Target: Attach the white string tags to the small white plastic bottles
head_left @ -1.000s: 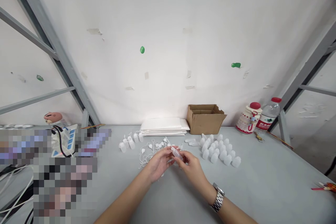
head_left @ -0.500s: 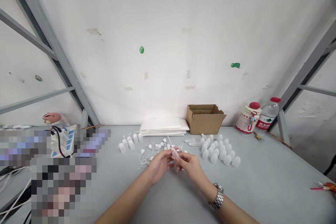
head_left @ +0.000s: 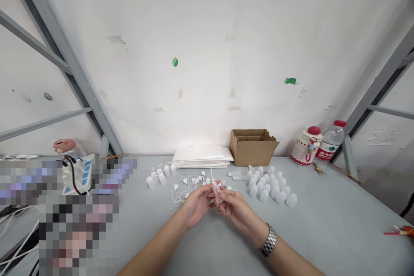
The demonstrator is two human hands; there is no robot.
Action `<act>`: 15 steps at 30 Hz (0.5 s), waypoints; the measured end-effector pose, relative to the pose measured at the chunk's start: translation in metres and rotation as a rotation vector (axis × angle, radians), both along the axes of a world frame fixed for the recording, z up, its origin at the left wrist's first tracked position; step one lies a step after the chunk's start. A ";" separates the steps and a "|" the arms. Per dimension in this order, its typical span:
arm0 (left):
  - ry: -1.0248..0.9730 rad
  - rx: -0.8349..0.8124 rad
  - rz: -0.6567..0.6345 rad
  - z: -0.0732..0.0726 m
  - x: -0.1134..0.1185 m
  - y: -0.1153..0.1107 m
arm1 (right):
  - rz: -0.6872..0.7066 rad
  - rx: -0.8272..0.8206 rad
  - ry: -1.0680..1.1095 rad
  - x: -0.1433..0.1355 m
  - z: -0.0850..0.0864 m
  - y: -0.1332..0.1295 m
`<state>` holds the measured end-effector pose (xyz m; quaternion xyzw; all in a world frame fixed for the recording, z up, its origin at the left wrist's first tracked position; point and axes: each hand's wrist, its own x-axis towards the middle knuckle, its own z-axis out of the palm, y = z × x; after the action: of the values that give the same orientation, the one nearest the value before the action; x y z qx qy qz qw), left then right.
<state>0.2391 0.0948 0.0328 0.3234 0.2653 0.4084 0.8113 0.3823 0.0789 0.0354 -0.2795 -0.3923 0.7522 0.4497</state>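
A small translucent plastic bottle is held tilted between my hands over the table. My right hand pinches its body between thumb and fingers. At the bottle's neck, the fingers of my left hand are closed around a white strap cap, whose thin tail points upward. Just beyond my hands lie loose white strap caps in a tangle. Right of them stand several uncapped small bottles, with a couple lying on their sides. Several capped bottles stand at the left.
Against the wall are a stack of white sheets and an open cardboard box. A cream jar and a water bottle stand at the back right. A power strip with cables is on the left.
My right hand has shifted slightly down the bottle, so more of it shows. The cap's tail now stands more upright. My left hand stays nearly in place.
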 end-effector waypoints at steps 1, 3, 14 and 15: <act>0.007 0.013 0.003 0.000 0.000 0.000 | -0.022 0.030 -0.052 0.000 0.000 0.000; 0.030 0.050 0.027 0.002 0.000 0.000 | -0.104 0.111 -0.209 0.000 -0.002 0.001; 0.141 0.069 0.119 0.005 0.001 -0.005 | -0.427 0.539 -0.824 -0.006 -0.010 -0.008; 0.139 0.066 0.122 0.005 0.001 -0.005 | -0.431 0.555 -0.849 -0.006 -0.010 -0.009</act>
<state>0.2405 0.0900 0.0376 0.3607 0.3266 0.4420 0.7536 0.3759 0.0703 0.0258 -0.5032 -0.6568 0.3327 0.4525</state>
